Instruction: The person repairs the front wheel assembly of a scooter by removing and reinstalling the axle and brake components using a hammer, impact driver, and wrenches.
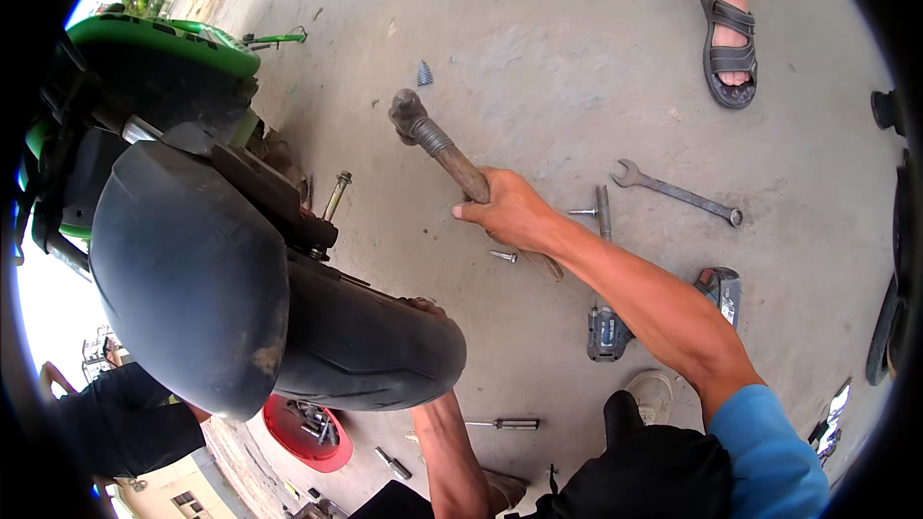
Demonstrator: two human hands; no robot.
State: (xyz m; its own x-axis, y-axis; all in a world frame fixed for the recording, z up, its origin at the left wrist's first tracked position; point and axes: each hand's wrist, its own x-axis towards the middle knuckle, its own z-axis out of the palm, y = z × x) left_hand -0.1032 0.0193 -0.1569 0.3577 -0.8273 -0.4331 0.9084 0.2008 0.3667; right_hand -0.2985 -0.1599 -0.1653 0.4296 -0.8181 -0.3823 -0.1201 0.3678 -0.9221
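A hammer point(458, 169) with a wooden handle and wire wound below its head is gripped in my closed right hand point(514, 211). Its head is raised toward the upper left. My left hand point(426, 307) reaches behind the black motorcycle tyre point(380, 351); a little of it shows past the tyre's far edge, and most of its fingers are hidden. Over the wheel curves a black mudguard point(192, 269). From the fork end beside the wheel, a long bolt point(336, 196) sticks out toward the hammer's side.
A combination wrench point(678, 194), cordless power tool point(608, 332), loose bolt point(503, 256) and screwdriver point(517, 424) lie on the concrete. A red container point(332, 461) holds metal parts. Another person's sandalled foot point(731, 53) stands at upper right. Someone in dark clothing point(135, 423) is at lower left.
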